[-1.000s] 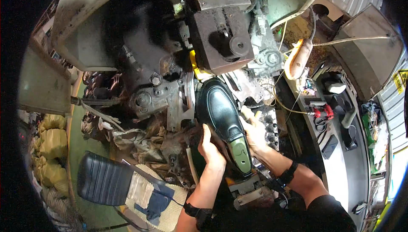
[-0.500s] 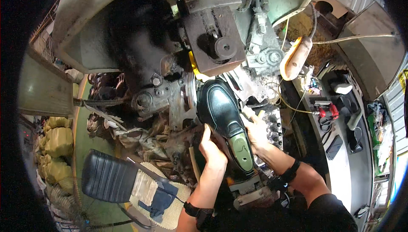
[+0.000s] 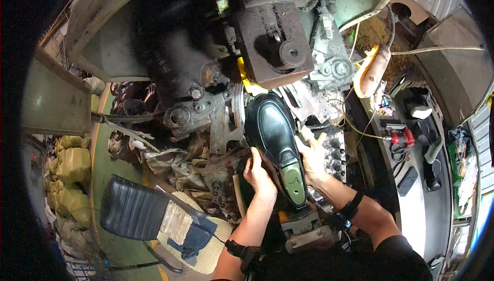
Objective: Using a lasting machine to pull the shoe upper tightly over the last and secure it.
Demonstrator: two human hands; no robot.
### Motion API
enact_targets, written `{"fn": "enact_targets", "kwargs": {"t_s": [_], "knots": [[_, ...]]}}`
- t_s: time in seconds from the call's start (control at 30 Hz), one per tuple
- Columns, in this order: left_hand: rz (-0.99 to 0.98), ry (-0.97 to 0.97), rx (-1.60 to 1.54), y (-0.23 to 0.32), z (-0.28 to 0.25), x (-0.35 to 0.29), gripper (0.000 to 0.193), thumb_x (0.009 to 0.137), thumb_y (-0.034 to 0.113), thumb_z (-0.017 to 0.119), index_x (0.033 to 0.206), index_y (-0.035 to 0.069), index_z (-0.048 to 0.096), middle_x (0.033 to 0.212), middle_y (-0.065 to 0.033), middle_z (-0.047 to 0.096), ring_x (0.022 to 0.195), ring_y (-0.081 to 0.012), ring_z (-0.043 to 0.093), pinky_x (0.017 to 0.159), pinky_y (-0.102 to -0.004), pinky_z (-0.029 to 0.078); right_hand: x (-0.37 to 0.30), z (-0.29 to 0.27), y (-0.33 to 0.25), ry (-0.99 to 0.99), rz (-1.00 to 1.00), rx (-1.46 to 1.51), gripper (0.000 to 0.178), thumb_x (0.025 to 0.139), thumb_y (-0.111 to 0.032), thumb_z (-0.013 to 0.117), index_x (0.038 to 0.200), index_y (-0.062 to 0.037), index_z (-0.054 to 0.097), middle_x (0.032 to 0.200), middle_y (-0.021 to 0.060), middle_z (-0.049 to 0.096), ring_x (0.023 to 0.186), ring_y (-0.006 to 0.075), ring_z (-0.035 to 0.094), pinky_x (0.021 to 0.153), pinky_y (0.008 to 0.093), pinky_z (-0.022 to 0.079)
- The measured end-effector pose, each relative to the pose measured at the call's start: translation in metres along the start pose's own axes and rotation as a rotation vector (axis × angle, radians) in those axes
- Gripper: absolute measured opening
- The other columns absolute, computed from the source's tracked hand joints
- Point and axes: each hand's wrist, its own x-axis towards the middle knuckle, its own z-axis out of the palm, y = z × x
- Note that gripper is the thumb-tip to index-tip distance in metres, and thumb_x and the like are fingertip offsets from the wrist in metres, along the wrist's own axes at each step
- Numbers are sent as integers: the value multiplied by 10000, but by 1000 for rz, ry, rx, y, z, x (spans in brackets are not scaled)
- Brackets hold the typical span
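A black leather slip-on shoe [image 3: 271,126] stands toe away from me in front of a dark machine. A green last [image 3: 294,186] fills its heel opening. My left hand [image 3: 260,176] lies against the left side of the shoe, thumb up along the edge, fingers partly curled. On the other side, my right hand [image 3: 312,160] presses along the shoe's flank with thumb and forefinger apart. Both hands hold the shoe between them; parts of the fingers under it are hidden. The toe sits just below a dark metal block [image 3: 275,49] and a yellow piece [image 3: 248,79].
Metal clamp parts [image 3: 206,111] flank the toe. A lit work lamp [image 3: 372,72] hangs at the right, near a bench [image 3: 414,224] with a phone [image 3: 407,179], scissors [image 3: 397,152] and a red tool [image 3: 402,137]. A black chair [image 3: 136,209] stands lower left; yellowish sacks [image 3: 72,168] lie beyond.
The view has shifted slightly, so the machine and lamp appear farther right. The shoe stays between both hands, its toe by the clamp parts. The left hand's thumb and fingers have shifted slightly.
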Motion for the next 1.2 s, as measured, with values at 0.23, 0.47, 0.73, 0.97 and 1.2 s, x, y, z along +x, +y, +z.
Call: {"fn": "enact_targets", "kwargs": {"t_s": [0.23, 0.47, 0.73, 0.97, 1.2], "knots": [[25, 54, 78, -6, -3, 13, 298, 941, 332, 747, 1060, 68, 675, 1073, -46, 686, 979, -198, 629, 882, -353, 505, 9, 1, 0, -87, 185, 334, 648, 883, -237, 777, 1448, -55, 516, 1461, 117, 512, 1412, 216, 370, 1222, 407, 192], [-180, -21, -94, 0, -3, 14, 324, 954, 300, 729, 1139, 39, 676, 1160, -63, 685, 1033, -220, 637, 921, -370, 516, 2, 0, -12, -199, 373, 462, 534, 949, -295, 705, 1419, -106, 535, 1344, -11, 582, 1264, 152, 508, 1124, 371, 360], [-192, -86, -85, 12, 7, 7, 428, 956, 297, 727, 1233, -16, 634, 1172, -87, 684, 1037, -220, 633, 947, -364, 501, 4, -3, -6, -262, 411, 457, 499, 1000, -306, 617, 1450, -123, 503, 1347, 6, 600, 1201, 160, 548, 1104, 351, 411], [524, 59, 388, 23, -160, 37, 299, 1036, 238, 607, 1192, -11, 551, 1126, -144, 680, 890, -186, 659, 811, -296, 559, -8, -29, -1, -430, 363, 251, 469, 1064, -377, 503, 1441, -99, 473, 1371, 40, 570, 1265, 190, 520, 1119, 362, 364], [-173, 236, 1103, -26, -387, 10, 266, 889, 115, 703, 1124, -9, 727, 911, -86, 736, 802, -166, 676, 743, -293, 533, -23, -19, 15, -440, 299, 261, 483, 1077, -484, 420, 1348, -116, 575, 1164, 45, 669, 1029, 162, 615, 937, 326, 497]]}}
